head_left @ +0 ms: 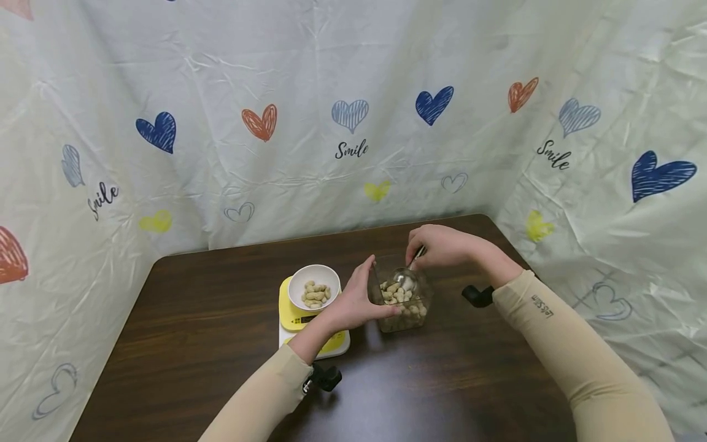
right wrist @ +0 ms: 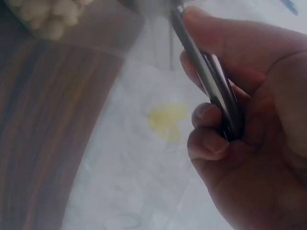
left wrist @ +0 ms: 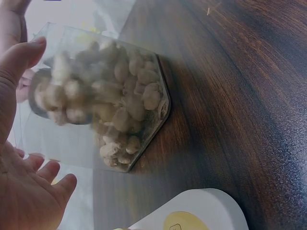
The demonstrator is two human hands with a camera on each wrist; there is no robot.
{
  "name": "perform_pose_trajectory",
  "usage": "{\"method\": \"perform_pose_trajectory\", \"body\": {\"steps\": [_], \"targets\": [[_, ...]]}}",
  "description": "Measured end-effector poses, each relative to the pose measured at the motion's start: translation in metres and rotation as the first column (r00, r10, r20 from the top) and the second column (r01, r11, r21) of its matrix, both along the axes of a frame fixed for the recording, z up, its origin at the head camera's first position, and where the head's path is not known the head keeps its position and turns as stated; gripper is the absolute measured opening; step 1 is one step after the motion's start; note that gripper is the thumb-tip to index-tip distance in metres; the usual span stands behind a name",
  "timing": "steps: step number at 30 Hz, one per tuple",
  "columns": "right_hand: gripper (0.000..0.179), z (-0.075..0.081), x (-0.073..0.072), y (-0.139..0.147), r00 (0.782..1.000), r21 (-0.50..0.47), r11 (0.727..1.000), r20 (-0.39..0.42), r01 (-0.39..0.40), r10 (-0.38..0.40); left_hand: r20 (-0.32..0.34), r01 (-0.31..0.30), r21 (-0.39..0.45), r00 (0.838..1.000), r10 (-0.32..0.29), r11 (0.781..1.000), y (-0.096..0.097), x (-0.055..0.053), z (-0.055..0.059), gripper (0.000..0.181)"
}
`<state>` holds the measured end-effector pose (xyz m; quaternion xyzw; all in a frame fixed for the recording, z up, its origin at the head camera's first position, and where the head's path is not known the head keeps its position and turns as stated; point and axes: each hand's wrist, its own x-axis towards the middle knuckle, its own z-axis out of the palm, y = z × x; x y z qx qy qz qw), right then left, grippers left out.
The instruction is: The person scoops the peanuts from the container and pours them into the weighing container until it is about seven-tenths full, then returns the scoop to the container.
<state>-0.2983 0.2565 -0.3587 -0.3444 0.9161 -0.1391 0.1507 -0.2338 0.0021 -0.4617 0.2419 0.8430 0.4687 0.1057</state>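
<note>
A clear square container of unshelled peanuts stands on the table. My left hand holds its near left corner, thumb along the front wall and fingers spread along the left side. From the far right, my right hand grips the handle of a metal scoop. The scoop's round bowl is inside the container, among the peanuts. In the right wrist view, thumb and curled fingers wrap the shiny handle. Through the clear wall, the left wrist view shows blurred peanuts at the scoop's bowl.
Left of the container, a yellow and white kitchen scale carries a white bowl with several peanuts in it. A dark wood table lies beneath. Behind it hangs a white curtain printed with hearts.
</note>
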Motion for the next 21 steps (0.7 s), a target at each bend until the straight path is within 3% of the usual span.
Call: {"method": "perform_pose_trajectory", "body": {"steps": [4,9,21], "targets": [[0.008,0.001,-0.004,0.007,0.994,-0.031,0.997,0.093,0.068,-0.065,0.001,-0.001,-0.001,1.0,0.001,1.0,0.0,0.001,0.0,0.125],[0.006,0.001,-0.007,0.01,0.981,-0.041,0.994,0.172,0.1,-0.092,-0.003,0.002,-0.001,1.0,-0.002,1.0,0.001,0.0,-0.001,0.125],[0.008,0.0,-0.013,0.014,0.969,-0.086,0.987,0.216,0.139,-0.117,-0.01,-0.004,0.006,1.0,0.004,1.0,0.0,0.0,-0.002,0.126]]}}
